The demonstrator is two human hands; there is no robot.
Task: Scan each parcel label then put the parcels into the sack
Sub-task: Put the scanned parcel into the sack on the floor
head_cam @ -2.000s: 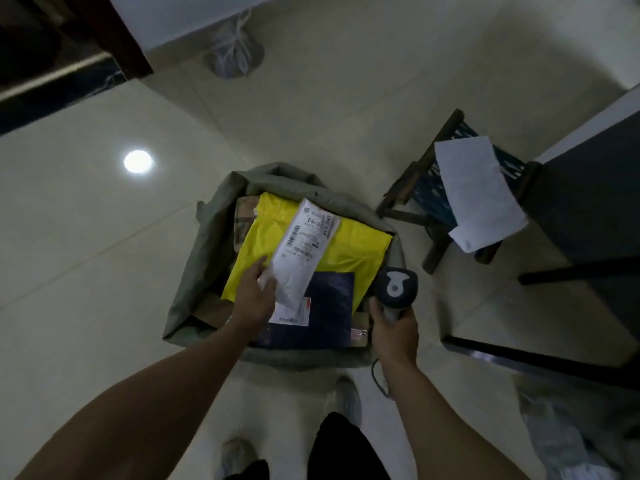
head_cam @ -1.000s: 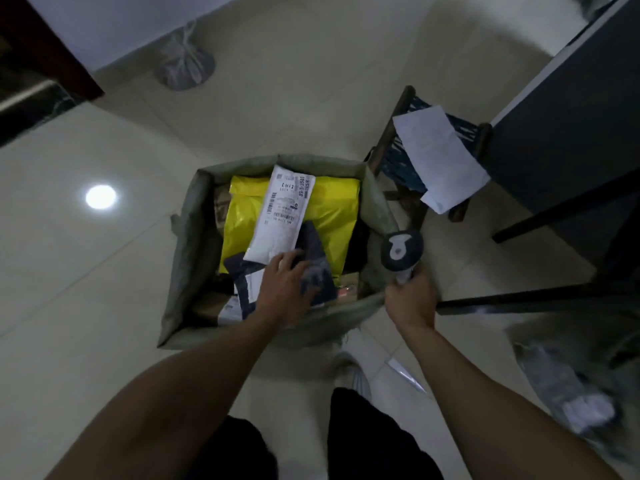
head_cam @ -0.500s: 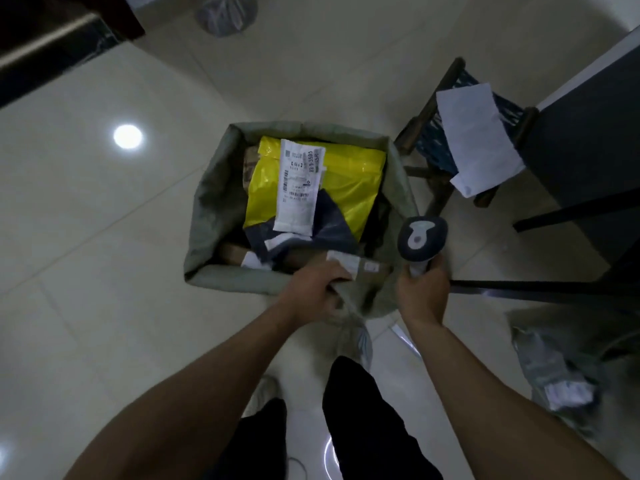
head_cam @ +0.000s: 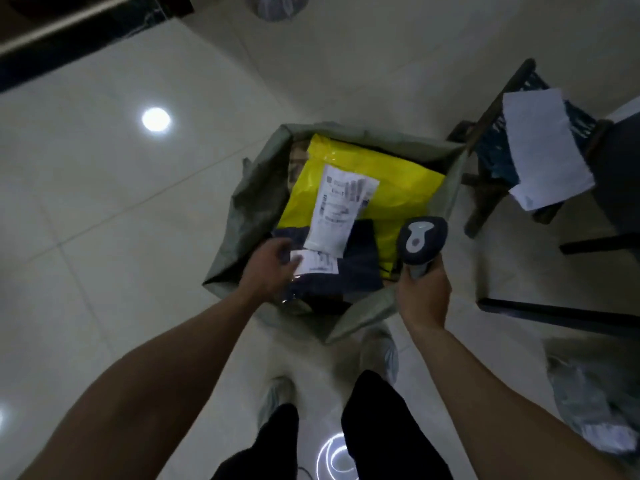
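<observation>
Gaping open on the tiled floor (head_cam: 104,202), the grey-green sack (head_cam: 249,202) is the biggest piece here. Its woven walls are limp and folded, so it should sag rather than stand firm. To shift it, bunching the rim in a fist looks wiser than pushing the side.

Inside, the yellow parcel (head_cam: 398,181) lies flat across the far half. It is a glossy plastic mailer, probably slick and floppy, best taken along an edge or corner where the film can be pinched. The dark parcel (head_cam: 356,268) sits nearer, partly over the yellow one. It looks like a soft, thin bag of no great weight. The white parcel (head_cam: 336,213) rests on top of both, slim and printed with barcodes, likely light enough to slide off if the pile tips.

The scanner (head_cam: 420,237) hangs over the sack's near right rim, head pointing into the sack. The right hand (head_cam: 424,296) has its grip wrapped round the handle.

The left hand (head_cam: 266,271) is on the dark parcel's near left corner, fingertips beside its small white label (head_cam: 318,263). Whether that grip has closed on the edge or merely rests there, I cannot tell through the blur.
</observation>
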